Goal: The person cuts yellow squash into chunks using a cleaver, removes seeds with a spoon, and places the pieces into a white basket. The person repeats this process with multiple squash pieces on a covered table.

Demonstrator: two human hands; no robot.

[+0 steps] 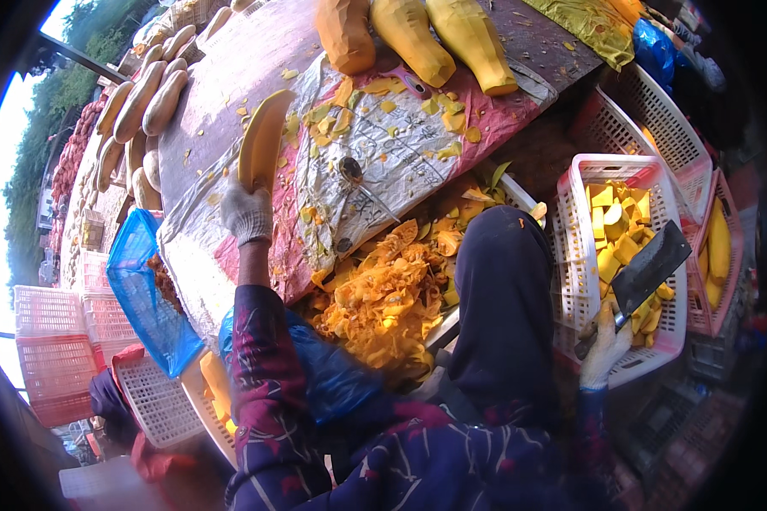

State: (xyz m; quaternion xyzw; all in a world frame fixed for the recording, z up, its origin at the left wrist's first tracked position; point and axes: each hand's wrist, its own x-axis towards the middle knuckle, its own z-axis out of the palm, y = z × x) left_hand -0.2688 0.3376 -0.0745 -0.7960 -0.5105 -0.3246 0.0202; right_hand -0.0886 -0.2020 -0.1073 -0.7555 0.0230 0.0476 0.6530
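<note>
My left hand (247, 211), in a knitted work glove, grips the lower end of a long hollowed piece of squash (263, 137), held upright over the worktable. My right hand (604, 354), also gloved, is shut around the handle of a cleaver (652, 271). The broad dark blade is tilted over a white plastic crate (617, 163) with cut yellow squash chunks (626, 248). On a printed woven sack (383, 150) before me lie a metal spoon (360, 181) and a pinkish peeler (414, 83) among peel scraps. Below the table edge is a heap of orange squash pulp and seeds (383, 300).
Several peeled whole squashes (411, 41) rest at the table's far side. Unpeeled squashes (146, 105) are piled at the left. A blue plastic-lined container (144, 287) and stacked pink crates (54, 351) stand left. More crates (719, 255) crowd the right. My knee (502, 274) rises between pulp and crate.
</note>
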